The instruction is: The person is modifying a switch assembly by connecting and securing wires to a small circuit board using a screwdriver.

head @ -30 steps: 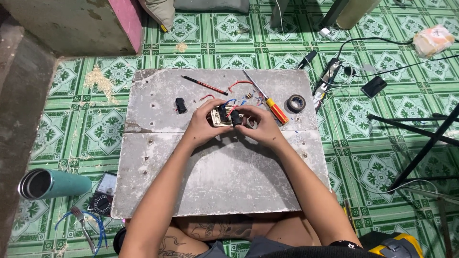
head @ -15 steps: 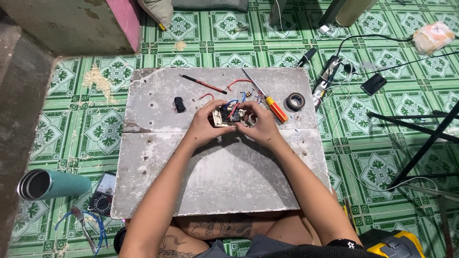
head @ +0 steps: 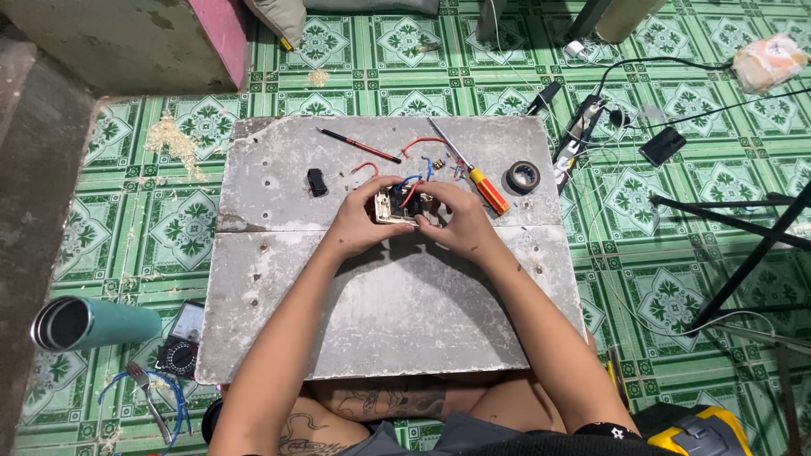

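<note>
In the head view, both hands meet just above the middle of the frame, over a grey, scuffed desk point(head: 397, 312) that sits low on a green patterned tile floor point(head: 169, 236). The left hand point(head: 359, 224) curls around the left side of a small cream-coloured electrical box point(head: 393, 205) with red and blue wires sprouting from its top. The right hand point(head: 452, 219) closes on the box's right side, fingers bent tightly against it. The box is lifted slightly off the desk or resting on it; I cannot tell which.

Just right of the hands lies a screwdriver point(head: 473, 169) with an orange and yellow handle, tip pointing to the upper left. Beside it, further right, sits a roll of black tape point(head: 523, 176). A red pen-like probe point(head: 359, 145) lies near the desk's upper edge, and a small black switch point(head: 316, 181) rests left of the hands.

On the floor at lower left are a teal tube point(head: 93, 323) and a round-dialled meter point(head: 179, 355).
</note>
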